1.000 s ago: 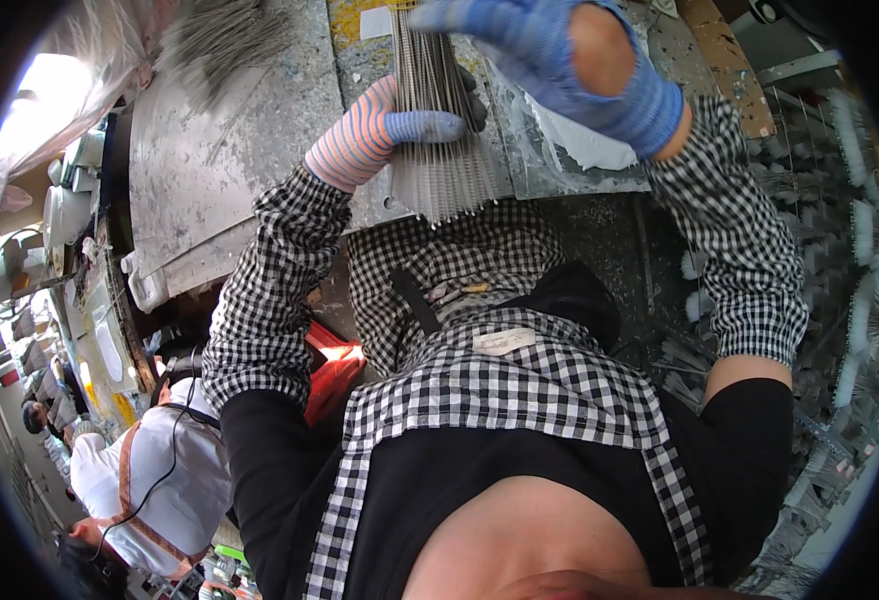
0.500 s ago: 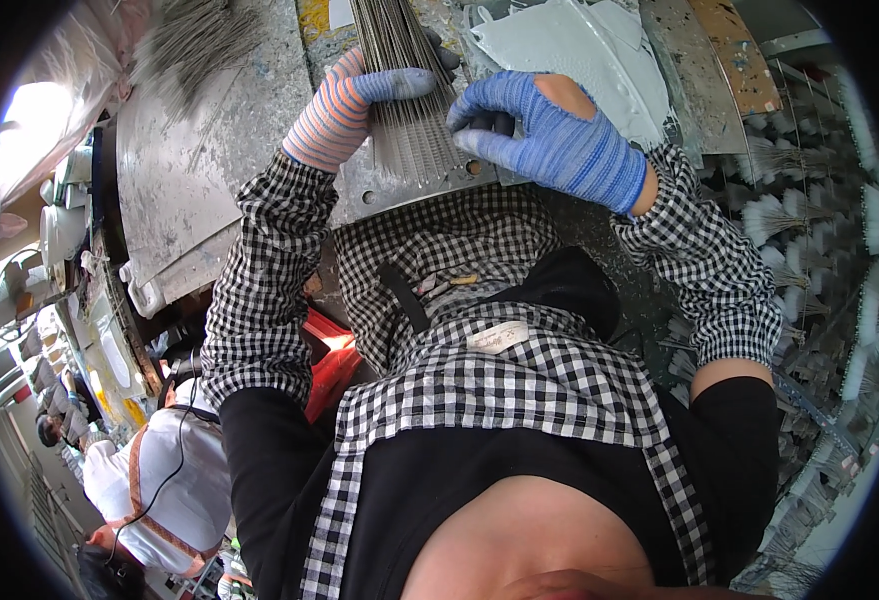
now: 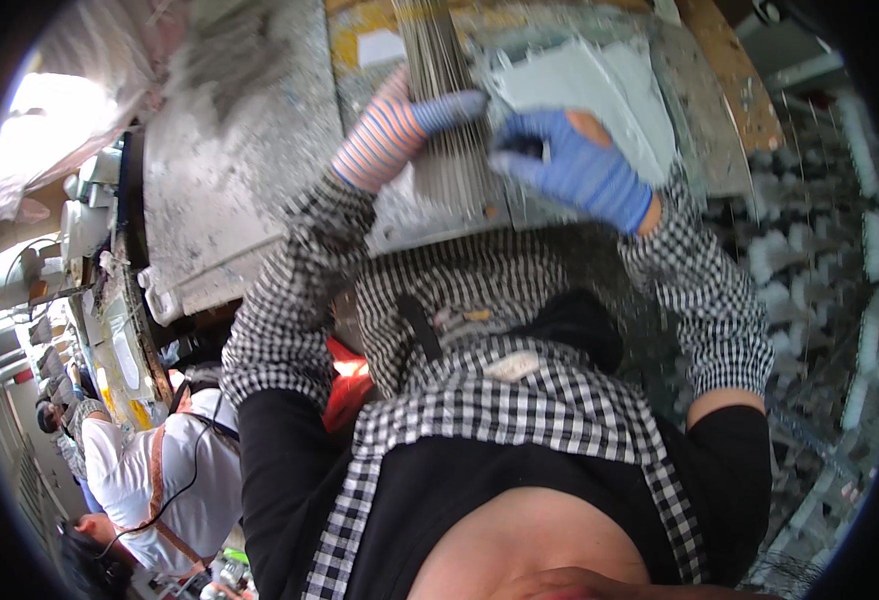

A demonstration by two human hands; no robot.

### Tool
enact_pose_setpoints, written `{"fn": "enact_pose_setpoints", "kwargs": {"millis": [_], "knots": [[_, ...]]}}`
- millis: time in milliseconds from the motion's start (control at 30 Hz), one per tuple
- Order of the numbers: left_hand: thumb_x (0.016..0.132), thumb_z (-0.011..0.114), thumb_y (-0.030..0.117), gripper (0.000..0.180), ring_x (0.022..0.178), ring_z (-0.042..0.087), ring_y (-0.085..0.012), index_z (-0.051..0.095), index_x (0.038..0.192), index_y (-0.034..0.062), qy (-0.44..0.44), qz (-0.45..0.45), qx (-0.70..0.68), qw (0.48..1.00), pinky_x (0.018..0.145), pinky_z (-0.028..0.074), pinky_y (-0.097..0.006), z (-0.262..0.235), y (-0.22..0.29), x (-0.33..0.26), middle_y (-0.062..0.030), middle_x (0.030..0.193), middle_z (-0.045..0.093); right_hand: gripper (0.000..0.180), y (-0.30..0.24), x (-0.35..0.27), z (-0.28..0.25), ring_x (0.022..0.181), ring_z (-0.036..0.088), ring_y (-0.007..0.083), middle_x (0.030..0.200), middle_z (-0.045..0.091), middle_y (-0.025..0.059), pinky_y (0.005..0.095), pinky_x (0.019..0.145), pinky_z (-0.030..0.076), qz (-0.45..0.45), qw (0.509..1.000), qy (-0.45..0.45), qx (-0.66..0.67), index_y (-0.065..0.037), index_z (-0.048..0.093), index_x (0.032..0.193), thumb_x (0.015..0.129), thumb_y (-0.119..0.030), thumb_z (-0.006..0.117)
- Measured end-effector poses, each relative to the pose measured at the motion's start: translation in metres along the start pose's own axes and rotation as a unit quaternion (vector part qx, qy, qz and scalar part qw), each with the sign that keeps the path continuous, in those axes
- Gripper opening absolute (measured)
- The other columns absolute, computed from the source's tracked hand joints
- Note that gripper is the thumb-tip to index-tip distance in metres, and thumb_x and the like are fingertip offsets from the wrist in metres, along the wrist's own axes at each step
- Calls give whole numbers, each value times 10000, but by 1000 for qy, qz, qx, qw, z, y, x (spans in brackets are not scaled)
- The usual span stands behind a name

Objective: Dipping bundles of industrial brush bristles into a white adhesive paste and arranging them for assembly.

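The left hand, in a glove striped pink, orange and blue with a blue thumb, is closed around a bundle of thin grey metal rods; the thumb lies across the front of the bundle and the fingers wrap behind it. The bundle stands lengthwise on a worn grey metal worktable, its near end close to the table's front edge, its far end running out of view at the top.

The right hand, in a solid blue glove, sits just beside the bundle on its right side, fingers curled toward the rods. Motion blur prevents telling whether it touches them.

A pale grey flat sheet lies on the table behind the right hand. A second loose pile of grey rods, blurred, lies well apart at upper left. 1 other person in a white shirt stands at lower left.
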State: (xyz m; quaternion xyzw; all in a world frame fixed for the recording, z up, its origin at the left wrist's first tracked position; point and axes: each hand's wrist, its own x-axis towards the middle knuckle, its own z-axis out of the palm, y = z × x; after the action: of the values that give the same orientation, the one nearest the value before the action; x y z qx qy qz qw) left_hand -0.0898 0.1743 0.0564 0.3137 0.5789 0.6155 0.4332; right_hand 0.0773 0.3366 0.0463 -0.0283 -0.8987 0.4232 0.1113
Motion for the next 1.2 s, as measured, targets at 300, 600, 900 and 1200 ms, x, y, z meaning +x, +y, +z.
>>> {"fn": "enact_pose_setpoints", "kwargs": {"millis": [300,600,900,1200], "knots": [[805,722,28,535,929,651,-165,476,1280,16,221,185,52,956,878,526,-320,-68,69,-23,-68,968,660,246,-82,96,-43,785,671,234,828,694,94,345,773,541,-120,992,24,-38,-71,705,1025,852,-245,721],[886,674,143,239,703,661,-229,545,1058,39,319,188,-62,927,659,589,-386,-216,107,11,-89,788,638,409,-86,407,2,1160,585,286,1238,628,86,451,1002,463,-408,785,264,-385,-160,606,1310,919,-276,637],[862,726,122,170,657,658,-218,627,966,30,372,178,-52,909,617,574,-352,-295,109,-21,-90,791,662,223,-112,385,33,849,697,220,894,731,12,402,792,537,-322,857,118,-384,-257,732,1109,964,-336,583],[815,802,123,342,809,659,-130,605,1069,9,424,260,202,844,730,552,-302,-255,117,-45,-61,920,687,233,-136,354,30,836,696,225,891,727,11,381,778,535,-383,860,137,-307,-231,738,1089,952,-356,597]]}}
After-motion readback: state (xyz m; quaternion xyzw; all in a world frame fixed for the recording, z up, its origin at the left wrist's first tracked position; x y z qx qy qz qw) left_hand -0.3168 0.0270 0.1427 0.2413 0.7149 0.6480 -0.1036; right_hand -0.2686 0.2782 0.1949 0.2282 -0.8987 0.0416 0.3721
